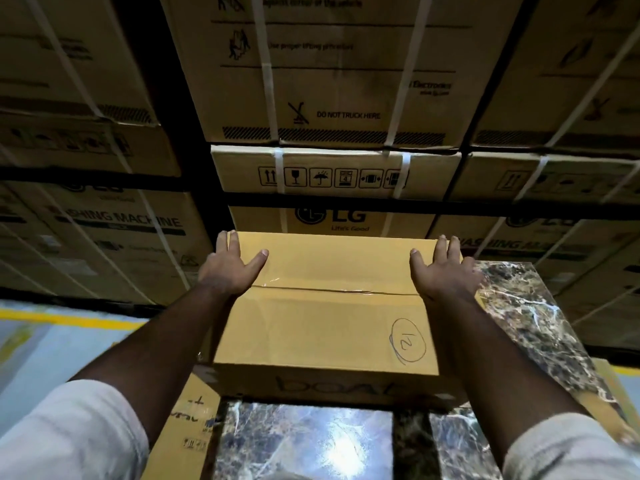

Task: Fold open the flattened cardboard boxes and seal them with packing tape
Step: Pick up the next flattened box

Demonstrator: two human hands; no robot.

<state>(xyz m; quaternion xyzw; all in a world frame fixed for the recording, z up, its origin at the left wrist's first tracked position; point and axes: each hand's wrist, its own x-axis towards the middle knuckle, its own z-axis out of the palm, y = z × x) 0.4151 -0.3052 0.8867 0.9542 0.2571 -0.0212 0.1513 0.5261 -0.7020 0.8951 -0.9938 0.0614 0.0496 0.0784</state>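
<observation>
A folded-open brown cardboard box point(329, 317) stands on a glossy marble table. Clear packing tape point(311, 289) runs along the seam between its two closed top flaps. A circled "12" is handwritten on the near right of the top. My left hand point(230, 266) lies on the far left corner of the box, fingers reaching over the far edge and thumb spread flat on the top. Over at the far right corner, my right hand point(443, 268) rests the same way. Both arms are stretched out over the box.
The marble table point(519, 306) is shiny and reflects a ceiling light near me. Another printed carton point(187, 431) stands at the table's left side. Tall stacks of strapped appliance cartons point(329, 98) rise just beyond the box. A yellow floor line point(69, 320) runs at left.
</observation>
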